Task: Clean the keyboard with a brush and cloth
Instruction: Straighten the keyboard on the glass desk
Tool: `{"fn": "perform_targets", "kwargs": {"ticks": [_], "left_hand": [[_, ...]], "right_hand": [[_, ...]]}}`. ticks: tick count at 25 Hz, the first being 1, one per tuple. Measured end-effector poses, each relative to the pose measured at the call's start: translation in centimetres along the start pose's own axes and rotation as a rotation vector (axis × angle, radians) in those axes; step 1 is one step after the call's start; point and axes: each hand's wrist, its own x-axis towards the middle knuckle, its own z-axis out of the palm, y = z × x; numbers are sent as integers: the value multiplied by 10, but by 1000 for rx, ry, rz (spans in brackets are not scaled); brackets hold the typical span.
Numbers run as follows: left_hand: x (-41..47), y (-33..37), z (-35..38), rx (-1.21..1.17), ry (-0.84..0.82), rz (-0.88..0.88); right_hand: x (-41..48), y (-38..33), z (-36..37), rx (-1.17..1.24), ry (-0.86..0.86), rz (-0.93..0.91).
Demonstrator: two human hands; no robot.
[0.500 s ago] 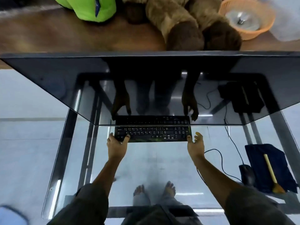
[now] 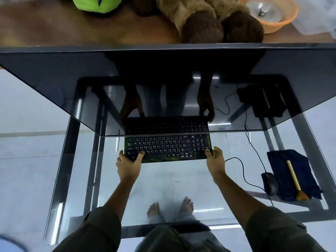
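A black keyboard point(image 2: 168, 147) lies on the glass desk point(image 2: 174, 186), its far edge under the lower rim of a dark monitor point(image 2: 163, 91). My left hand point(image 2: 128, 165) grips the keyboard's left end, with the thumb on the keys. My right hand point(image 2: 215, 160) holds the right end, thumb on the near right corner and fingers along the side. A yellow-handled brush point(image 2: 294, 179) lies on a folded dark blue cloth point(image 2: 283, 171) at the right of the desk, away from both hands.
A black mouse point(image 2: 270, 183) sits left of the cloth, its cable point(image 2: 241, 170) looping toward the keyboard. Behind the monitor lie a brown plush toy point(image 2: 200, 20), a green plush point(image 2: 96, 3) and an orange basket point(image 2: 278, 20). My bare feet show through the glass.
My right hand has closed in from beside the keyboard and now holds its right end. The left hand keeps its grip. The keyboard looks slightly nearer to me.
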Motion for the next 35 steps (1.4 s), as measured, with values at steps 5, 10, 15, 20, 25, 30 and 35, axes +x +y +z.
{"fn": "perform_targets", "kwargs": {"ticks": [5,10,15,20,25,30,35], "left_hand": [[-36,-37,0,59,22,28],[-75,-70,-2,130,4,44],[-93,-84,-5,207,-14,72],[-114,-25,16,283,1,390],[-158,72,98,240,-234,770],[-216,141,232,335,-444,1050],[-261,174,339,497,-587,1272]], "right_hand": [[-44,38,-6,60,60,-28],[-78,63,-14,46,122,-31],[-90,80,-21,40,123,-55],[-90,72,-46,94,108,-65],[-67,56,-116,216,87,-164],[-11,70,-224,85,256,-153],[49,102,-300,-109,355,-66]]}}
